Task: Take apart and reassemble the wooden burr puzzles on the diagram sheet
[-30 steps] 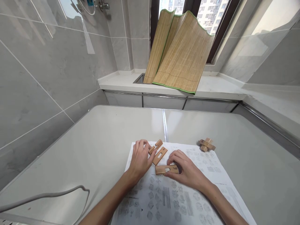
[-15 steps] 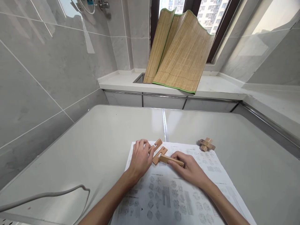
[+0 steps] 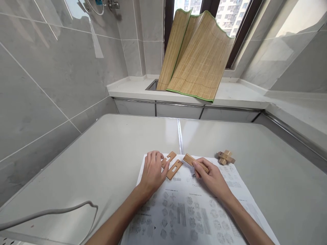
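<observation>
My right hand (image 3: 211, 173) pinches a long wooden puzzle piece (image 3: 189, 159) between thumb and fingers, above the printed sheet. The piece slants, its far end pointing up and left. My left hand (image 3: 153, 170) rests on the sheet, fingers curved and thumb apart. At its fingertips lies a notched wooden puzzle piece (image 3: 171, 156), its near end partly behind the hand. Beside the left thumb, a flat wooden piece (image 3: 176, 168) with an oval slot and a "2" lies on the paper.
The printed instruction sheet (image 3: 178, 200) covers the table's near middle. An assembled wooden cross puzzle (image 3: 225, 157) sits at its upper right corner. A grey cable (image 3: 63, 211) lies at left. A folded bamboo mat (image 3: 196, 61) leans by the window, beyond the white table (image 3: 122, 143).
My right hand has lifted its wooden piece away from the slotted one, up and right, and turned it. The slotted piece's opening now shows fully. My left hand has barely moved.
</observation>
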`<state>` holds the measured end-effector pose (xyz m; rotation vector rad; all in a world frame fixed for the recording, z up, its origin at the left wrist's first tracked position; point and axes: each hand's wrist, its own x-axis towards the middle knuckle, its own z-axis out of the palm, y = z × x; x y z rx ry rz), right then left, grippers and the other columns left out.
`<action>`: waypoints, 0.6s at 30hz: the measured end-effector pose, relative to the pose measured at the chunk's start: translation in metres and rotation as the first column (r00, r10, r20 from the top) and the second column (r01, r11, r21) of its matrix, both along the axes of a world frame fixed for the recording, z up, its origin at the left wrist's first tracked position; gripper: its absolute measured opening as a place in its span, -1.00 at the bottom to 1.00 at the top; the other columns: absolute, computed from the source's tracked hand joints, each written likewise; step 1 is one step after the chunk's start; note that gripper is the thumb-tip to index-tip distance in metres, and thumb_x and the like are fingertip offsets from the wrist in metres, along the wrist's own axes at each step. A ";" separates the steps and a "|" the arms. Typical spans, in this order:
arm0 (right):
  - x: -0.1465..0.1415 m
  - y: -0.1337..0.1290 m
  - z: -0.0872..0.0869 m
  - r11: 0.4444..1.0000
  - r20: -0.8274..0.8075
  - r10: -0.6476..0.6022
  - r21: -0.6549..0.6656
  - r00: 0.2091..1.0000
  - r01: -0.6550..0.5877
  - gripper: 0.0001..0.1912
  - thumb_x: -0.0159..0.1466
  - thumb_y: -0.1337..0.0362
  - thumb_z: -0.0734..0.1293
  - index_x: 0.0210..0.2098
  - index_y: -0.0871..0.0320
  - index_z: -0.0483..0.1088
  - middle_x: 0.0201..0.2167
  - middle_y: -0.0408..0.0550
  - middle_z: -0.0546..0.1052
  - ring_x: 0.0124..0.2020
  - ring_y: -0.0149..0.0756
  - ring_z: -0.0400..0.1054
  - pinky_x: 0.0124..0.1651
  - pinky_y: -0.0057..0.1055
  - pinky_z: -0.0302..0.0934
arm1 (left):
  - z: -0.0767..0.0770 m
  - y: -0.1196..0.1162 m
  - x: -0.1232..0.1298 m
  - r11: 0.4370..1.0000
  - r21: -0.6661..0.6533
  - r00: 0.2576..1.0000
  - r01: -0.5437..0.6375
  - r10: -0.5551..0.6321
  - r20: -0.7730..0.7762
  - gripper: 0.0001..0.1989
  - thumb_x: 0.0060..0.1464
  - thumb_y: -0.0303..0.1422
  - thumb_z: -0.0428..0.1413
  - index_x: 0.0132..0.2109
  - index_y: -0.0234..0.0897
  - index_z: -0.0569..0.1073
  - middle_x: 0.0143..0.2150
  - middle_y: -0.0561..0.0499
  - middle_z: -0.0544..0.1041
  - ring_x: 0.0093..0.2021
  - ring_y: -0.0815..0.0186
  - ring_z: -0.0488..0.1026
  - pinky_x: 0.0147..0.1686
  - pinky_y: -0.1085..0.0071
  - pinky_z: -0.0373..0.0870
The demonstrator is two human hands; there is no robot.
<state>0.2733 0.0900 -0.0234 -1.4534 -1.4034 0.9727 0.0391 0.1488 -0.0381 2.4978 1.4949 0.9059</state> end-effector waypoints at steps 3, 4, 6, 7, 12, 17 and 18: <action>0.000 0.001 -0.001 1.000 -0.007 0.003 -0.003 1.000 -0.003 -0.49 0.42 -0.21 0.24 -0.37 0.08 0.38 -0.55 -0.17 0.42 -0.49 -0.28 0.25 -0.35 -0.37 0.16 | 0.004 -0.003 0.001 0.996 -0.011 0.995 0.094 -0.093 0.033 -0.88 0.33 -0.28 0.14 -0.15 -0.21 0.38 -0.05 -0.10 0.45 0.02 0.08 0.36 0.00 0.11 0.39; 0.000 0.001 -0.001 1.000 -0.009 0.004 -0.006 1.000 -0.004 -0.49 0.42 -0.21 0.23 -0.37 0.08 0.38 -0.55 -0.17 0.41 -0.49 -0.28 0.24 -0.36 -0.36 0.16 | 0.004 -0.004 0.001 0.992 -0.022 0.991 0.125 -0.124 0.041 -0.86 0.31 -0.27 0.16 -0.17 -0.20 0.38 -0.02 -0.11 0.44 0.06 0.06 0.35 0.03 0.10 0.39; 0.000 0.001 -0.001 1.000 -0.015 0.002 -0.016 1.000 -0.002 -0.49 0.42 -0.22 0.24 -0.37 0.08 0.38 -0.56 -0.18 0.40 -0.49 -0.28 0.23 -0.36 -0.37 0.15 | 0.006 -0.006 0.001 0.983 -0.046 0.984 0.176 -0.174 0.045 -0.81 0.25 -0.23 0.22 -0.20 -0.20 0.38 0.03 -0.13 0.43 0.13 0.03 0.33 0.07 0.07 0.40; 0.000 0.001 -0.001 1.000 -0.017 0.000 -0.020 1.000 -0.001 -0.49 0.41 -0.22 0.24 -0.37 0.08 0.38 -0.56 -0.18 0.40 -0.49 -0.28 0.23 -0.36 -0.37 0.15 | 0.006 -0.007 0.002 0.979 -0.055 0.980 0.196 -0.194 0.040 -0.79 0.23 -0.23 0.25 -0.20 -0.20 0.38 0.05 -0.14 0.42 0.16 0.01 0.32 0.09 0.05 0.40; -0.001 0.001 -0.001 1.000 -0.008 0.002 -0.026 1.000 -0.003 -0.48 0.41 -0.24 0.23 -0.37 0.07 0.38 -0.55 -0.17 0.40 -0.49 -0.27 0.23 -0.36 -0.36 0.14 | 0.004 -0.008 0.002 0.967 -0.058 0.969 0.248 -0.248 0.007 -0.90 0.25 -0.30 0.19 -0.16 -0.19 0.43 0.06 -0.18 0.42 0.18 -0.04 0.31 0.09 -0.03 0.43; 0.000 0.001 0.000 1.000 -0.029 0.001 -0.028 1.000 -0.002 -0.49 0.41 -0.21 0.25 -0.38 0.08 0.37 -0.56 -0.19 0.39 -0.49 -0.29 0.22 -0.36 -0.37 0.13 | 0.005 -0.008 0.005 0.960 -0.029 0.960 0.278 -0.279 -0.030 -0.89 0.31 -0.40 0.09 -0.05 -0.17 0.47 0.06 -0.17 0.45 0.13 -0.01 0.34 0.08 -0.05 0.44; 0.000 0.001 0.001 0.999 -0.045 0.012 -0.031 0.999 -0.013 -0.50 0.42 -0.20 0.25 -0.37 0.08 0.36 -0.56 -0.19 0.38 -0.49 -0.30 0.21 -0.35 -0.37 0.13 | 0.007 -0.008 0.005 0.961 -0.026 0.961 0.275 -0.276 -0.018 -0.89 0.33 -0.40 0.07 -0.05 -0.18 0.46 0.05 -0.17 0.46 0.12 0.00 0.35 0.08 -0.02 0.45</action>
